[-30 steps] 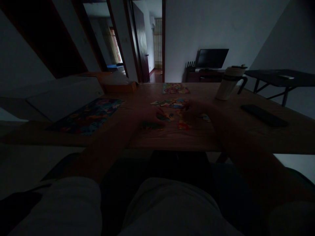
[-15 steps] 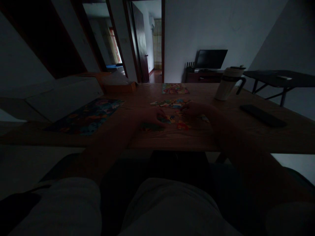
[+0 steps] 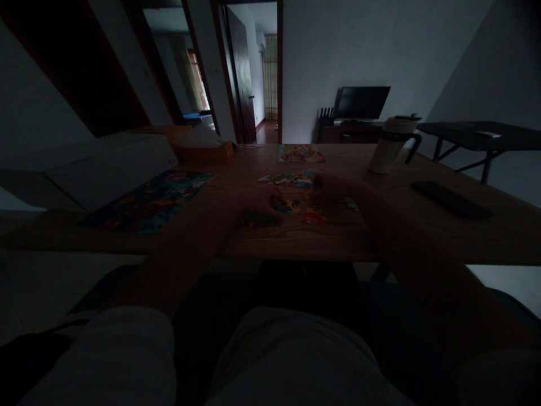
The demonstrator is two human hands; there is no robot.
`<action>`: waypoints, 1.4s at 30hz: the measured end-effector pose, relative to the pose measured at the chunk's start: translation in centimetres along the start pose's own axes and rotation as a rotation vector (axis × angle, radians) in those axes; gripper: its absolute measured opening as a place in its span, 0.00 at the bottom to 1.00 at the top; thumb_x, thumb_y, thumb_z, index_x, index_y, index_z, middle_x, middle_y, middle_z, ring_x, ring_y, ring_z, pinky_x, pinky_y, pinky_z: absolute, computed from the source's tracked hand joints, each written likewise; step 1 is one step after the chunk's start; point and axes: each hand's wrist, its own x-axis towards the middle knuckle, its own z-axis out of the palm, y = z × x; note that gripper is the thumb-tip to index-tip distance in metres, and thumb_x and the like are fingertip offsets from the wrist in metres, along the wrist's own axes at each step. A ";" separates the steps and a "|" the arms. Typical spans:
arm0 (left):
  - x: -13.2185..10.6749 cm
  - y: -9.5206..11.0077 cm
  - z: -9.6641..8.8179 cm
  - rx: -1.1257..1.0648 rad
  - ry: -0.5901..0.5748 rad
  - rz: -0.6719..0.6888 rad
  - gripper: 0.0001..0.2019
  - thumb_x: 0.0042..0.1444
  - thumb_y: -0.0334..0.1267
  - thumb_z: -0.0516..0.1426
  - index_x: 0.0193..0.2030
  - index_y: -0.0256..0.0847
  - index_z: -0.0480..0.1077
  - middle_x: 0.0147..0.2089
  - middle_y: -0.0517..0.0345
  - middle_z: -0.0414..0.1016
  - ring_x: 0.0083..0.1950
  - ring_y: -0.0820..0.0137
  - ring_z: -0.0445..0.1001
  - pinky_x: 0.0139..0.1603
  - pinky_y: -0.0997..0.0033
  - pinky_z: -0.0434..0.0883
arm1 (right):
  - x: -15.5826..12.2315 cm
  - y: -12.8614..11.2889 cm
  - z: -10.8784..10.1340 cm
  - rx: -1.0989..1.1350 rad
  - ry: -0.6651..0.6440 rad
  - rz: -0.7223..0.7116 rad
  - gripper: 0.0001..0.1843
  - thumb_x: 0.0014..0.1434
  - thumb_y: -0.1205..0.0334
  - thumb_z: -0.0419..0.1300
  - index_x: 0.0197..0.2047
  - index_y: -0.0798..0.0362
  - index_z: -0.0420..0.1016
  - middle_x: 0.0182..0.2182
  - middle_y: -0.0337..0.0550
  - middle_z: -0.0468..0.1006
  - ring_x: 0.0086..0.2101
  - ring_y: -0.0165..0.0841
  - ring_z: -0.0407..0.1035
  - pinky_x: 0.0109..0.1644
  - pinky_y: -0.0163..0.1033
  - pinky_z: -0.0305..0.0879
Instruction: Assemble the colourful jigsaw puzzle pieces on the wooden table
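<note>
The room is dim. My left hand rests on the wooden table with its fingertips on colourful jigsaw pieces. My right hand hovers close over the same cluster of pieces, fingers curled downward. Whether either hand grips a piece is lost in the darkness. A partly joined strip of puzzle lies just beyond both hands, and a darker piece lies under my left wrist.
A colourful puzzle picture sheet lies at the left. Another small puzzle board sits at the far edge. A white mug with a handle stands at the right, a dark phone beside it. A cardboard box is at the back left.
Both hands stayed over the pieces with only slight shifts; my right hand drew a little toward the joined strip. The view tilted very slightly.
</note>
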 end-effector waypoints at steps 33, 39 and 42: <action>0.3 -0.5 0.1 -0.032 -0.006 0.059 0.35 0.55 0.57 0.66 0.67 0.47 0.71 0.73 0.54 0.67 0.69 0.59 0.68 0.70 0.65 0.60 | 1.5 -3.5 3.7 0.222 0.047 -0.342 0.17 0.65 0.56 0.67 0.56 0.49 0.83 0.53 0.46 0.83 0.47 0.38 0.79 0.57 0.40 0.72; 0.3 -0.2 0.0 -0.041 -0.005 0.056 0.37 0.55 0.55 0.67 0.70 0.49 0.69 0.73 0.56 0.68 0.69 0.60 0.68 0.70 0.65 0.60 | 1.5 -3.9 3.1 0.205 0.020 -0.303 0.17 0.63 0.58 0.68 0.55 0.46 0.85 0.49 0.43 0.85 0.44 0.37 0.79 0.53 0.38 0.73; 0.1 0.1 -0.2 -0.022 -0.013 0.058 0.35 0.56 0.55 0.66 0.69 0.49 0.70 0.73 0.56 0.68 0.69 0.60 0.68 0.71 0.65 0.59 | 1.3 -3.9 2.6 0.180 -0.010 -0.268 0.17 0.63 0.59 0.68 0.55 0.47 0.85 0.45 0.42 0.86 0.40 0.36 0.79 0.50 0.37 0.73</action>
